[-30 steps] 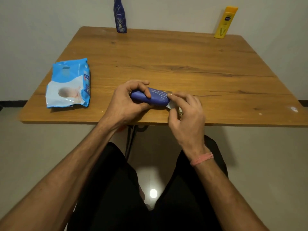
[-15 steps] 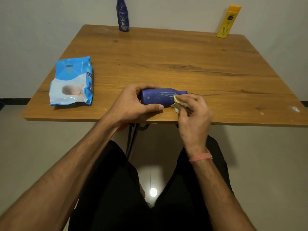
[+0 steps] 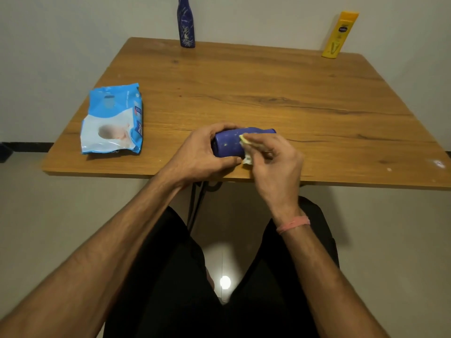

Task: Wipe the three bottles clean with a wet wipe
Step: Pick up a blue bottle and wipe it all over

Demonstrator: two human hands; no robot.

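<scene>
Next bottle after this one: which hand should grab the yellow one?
Probably the right hand: the yellow bottle stands at the far right corner, but its grip pinches the wipe.

The top of the dark blue bottle (image 3: pixel 186 28) at the table's (image 3: pixel 256 89) far edge is cut off by the frame. The held blue bottle's (image 3: pixel 228 145) base is hidden by the left hand (image 3: pixel 202 154), its neck partly by the right hand (image 3: pixel 275 162). The wipe (image 3: pixel 246 152) is mostly covered.

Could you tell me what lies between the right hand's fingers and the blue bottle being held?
In the head view, a folded wet wipe sits between the right hand and the blue bottle.
</scene>
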